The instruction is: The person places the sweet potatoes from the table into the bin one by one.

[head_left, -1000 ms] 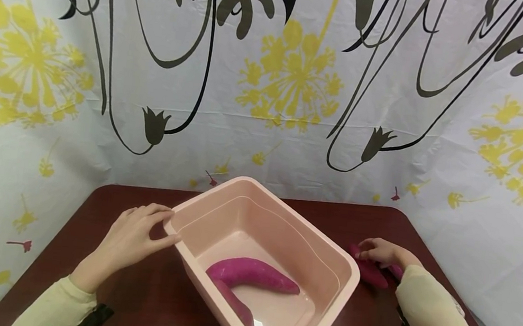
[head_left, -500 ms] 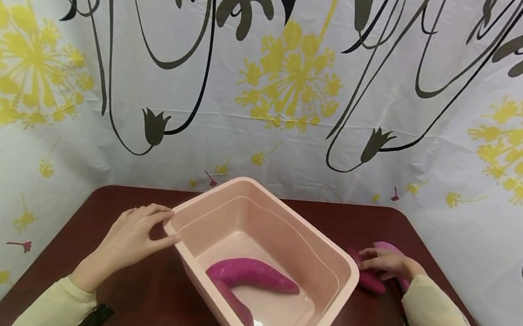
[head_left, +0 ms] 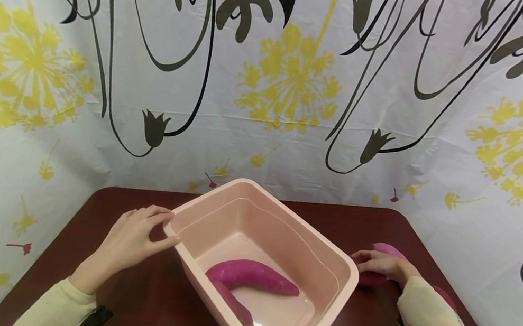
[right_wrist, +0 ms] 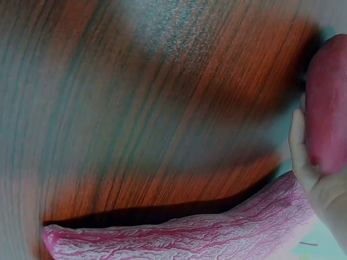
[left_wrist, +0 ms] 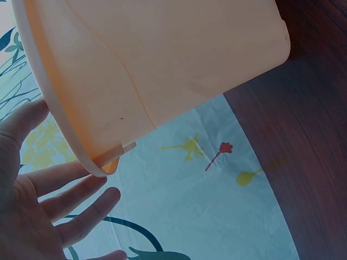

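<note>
My left hand [head_left: 136,237] grips the left corner of a pale pink plastic tub [head_left: 292,211], thumb and fingers on its rim, as the left wrist view shows the hand [left_wrist: 51,195] at the tub wall [left_wrist: 179,54]. Inside lie a curved magenta sweet potato [head_left: 254,275] and a second sweet potato [head_left: 237,309] against the near wall. Right of the tub, my right hand [head_left: 386,265] holds a smooth red sweet potato [head_left: 370,278]. The right wrist view has this sweet potato [right_wrist: 328,108] in the hand [right_wrist: 320,184], above a long pink-and-white streaked root [right_wrist: 179,238].
The dark red wooden table [head_left: 141,304] carries the tub at its middle. A pink piece [head_left: 388,249] shows behind the right hand, and a red one [head_left: 444,296] beside the sleeve. A patterned white curtain [head_left: 263,147] encloses the back and sides.
My right hand has shifted slightly and taken hold of the red sweet potato. A pink piece behind the hand and a red one by the sleeve have come into sight. The left hand stays put.
</note>
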`<state>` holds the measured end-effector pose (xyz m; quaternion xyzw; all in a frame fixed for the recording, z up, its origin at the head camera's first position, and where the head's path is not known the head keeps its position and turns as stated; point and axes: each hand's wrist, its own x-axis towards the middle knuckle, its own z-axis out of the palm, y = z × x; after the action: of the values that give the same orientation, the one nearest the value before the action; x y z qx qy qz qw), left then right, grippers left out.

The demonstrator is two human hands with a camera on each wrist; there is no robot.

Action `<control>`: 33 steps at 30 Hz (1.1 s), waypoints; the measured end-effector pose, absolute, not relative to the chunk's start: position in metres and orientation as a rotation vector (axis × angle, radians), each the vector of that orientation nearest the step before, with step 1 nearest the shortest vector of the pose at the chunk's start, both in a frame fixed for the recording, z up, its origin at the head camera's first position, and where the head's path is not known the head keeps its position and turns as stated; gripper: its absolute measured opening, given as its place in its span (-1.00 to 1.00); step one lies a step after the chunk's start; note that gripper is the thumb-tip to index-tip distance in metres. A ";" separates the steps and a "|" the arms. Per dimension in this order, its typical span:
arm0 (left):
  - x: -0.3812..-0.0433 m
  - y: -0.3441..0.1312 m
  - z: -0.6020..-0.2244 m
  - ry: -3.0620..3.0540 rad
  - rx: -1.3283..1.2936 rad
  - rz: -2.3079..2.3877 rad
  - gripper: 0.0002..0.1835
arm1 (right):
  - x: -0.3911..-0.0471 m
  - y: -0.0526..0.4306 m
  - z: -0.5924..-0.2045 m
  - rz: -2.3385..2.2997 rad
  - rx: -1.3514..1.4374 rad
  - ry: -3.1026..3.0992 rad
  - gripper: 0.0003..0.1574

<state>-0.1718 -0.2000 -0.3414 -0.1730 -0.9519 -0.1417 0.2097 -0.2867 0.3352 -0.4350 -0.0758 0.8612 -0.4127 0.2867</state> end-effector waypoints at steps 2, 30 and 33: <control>-0.172 -0.200 -0.342 -2.645 -0.480 -0.396 -0.43 | -0.287 0.334 -0.435 -1.093 -0.195 2.304 -0.42; -0.173 -0.201 -0.344 -2.636 -0.487 -0.387 -0.43 | -0.287 0.346 -0.408 -1.031 -0.264 2.262 -0.38; -0.173 -0.201 -0.344 -2.634 -0.487 -0.385 -0.43 | -0.290 0.349 -0.398 -0.976 -0.325 2.306 -0.39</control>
<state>-0.1734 -0.2007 -0.3435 -0.1759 -0.9503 -0.1389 0.2161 -0.2899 0.3489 -0.3979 -0.1225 0.8702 -0.3685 0.3034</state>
